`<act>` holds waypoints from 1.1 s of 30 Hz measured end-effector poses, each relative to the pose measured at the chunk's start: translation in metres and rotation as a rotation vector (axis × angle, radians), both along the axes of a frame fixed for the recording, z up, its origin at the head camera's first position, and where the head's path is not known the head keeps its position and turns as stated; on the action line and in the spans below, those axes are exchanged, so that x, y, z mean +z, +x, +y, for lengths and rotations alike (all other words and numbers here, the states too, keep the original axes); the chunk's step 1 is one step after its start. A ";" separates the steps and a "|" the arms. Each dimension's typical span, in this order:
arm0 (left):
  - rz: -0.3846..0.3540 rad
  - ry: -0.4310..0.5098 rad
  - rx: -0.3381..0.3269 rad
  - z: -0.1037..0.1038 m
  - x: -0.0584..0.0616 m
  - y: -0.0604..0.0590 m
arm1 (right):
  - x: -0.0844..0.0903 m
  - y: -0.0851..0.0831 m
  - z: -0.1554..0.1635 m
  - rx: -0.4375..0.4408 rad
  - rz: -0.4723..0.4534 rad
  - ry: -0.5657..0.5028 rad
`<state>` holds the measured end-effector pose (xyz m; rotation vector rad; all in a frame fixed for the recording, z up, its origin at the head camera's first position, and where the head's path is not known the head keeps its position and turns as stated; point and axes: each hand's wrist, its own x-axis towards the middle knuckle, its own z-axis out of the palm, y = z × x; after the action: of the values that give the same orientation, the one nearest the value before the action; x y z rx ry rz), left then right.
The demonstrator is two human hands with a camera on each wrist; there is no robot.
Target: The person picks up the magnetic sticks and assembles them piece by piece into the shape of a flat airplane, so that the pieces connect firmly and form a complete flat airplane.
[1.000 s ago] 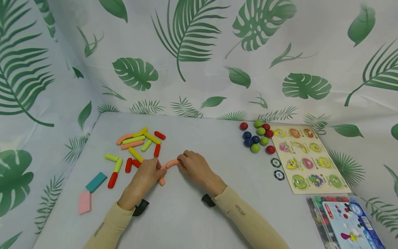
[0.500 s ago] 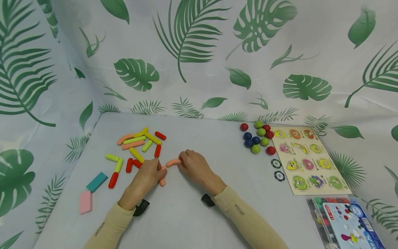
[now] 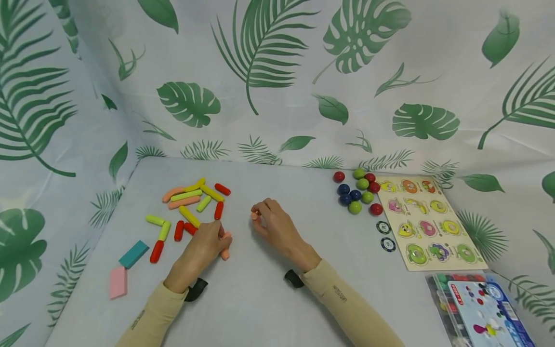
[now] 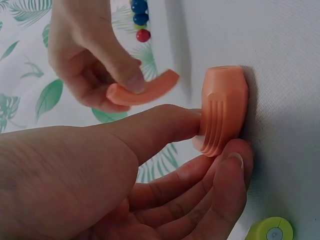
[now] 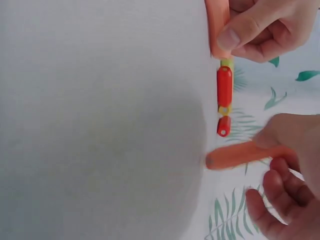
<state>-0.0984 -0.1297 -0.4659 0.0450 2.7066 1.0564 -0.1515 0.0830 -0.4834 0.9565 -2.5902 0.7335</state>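
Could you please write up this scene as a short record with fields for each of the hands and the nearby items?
left hand: grips an orange stick on the table
right hand: pinches a curved orange stick, lifted off the table
sticks apart: yes
left of hands: pile of coloured sticks, teal block, pink block
right of hands: coloured balls, puzzle board

Matt plastic orange stick (image 4: 223,111); smooth cloth table cover (image 3: 269,183).

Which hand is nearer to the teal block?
Left. The left hand lies a short way right of the teal block; the right hand is farther right, beyond the left one.
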 end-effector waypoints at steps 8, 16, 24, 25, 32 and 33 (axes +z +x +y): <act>-0.002 0.010 -0.017 -0.001 -0.001 0.000 | -0.006 -0.003 -0.005 0.105 -0.125 0.137; 0.010 0.004 -0.025 -0.002 -0.001 -0.003 | -0.004 -0.002 -0.001 0.030 -0.031 0.108; 0.051 -0.008 -0.025 0.007 -0.007 -0.006 | -0.004 -0.004 -0.006 0.051 -0.069 0.141; 0.055 -0.011 -0.026 0.010 -0.008 -0.007 | -0.005 -0.004 -0.007 0.050 -0.070 0.152; 0.076 0.011 -0.020 0.018 -0.011 -0.009 | -0.005 -0.007 -0.011 0.053 -0.063 0.172; 0.077 0.019 -0.015 0.018 -0.011 -0.008 | -0.005 -0.007 -0.012 0.053 -0.064 0.173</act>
<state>-0.1068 -0.1117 -0.4772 0.1118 2.7603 1.0979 -0.1583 0.0714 -0.4882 1.0722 -2.7294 0.5679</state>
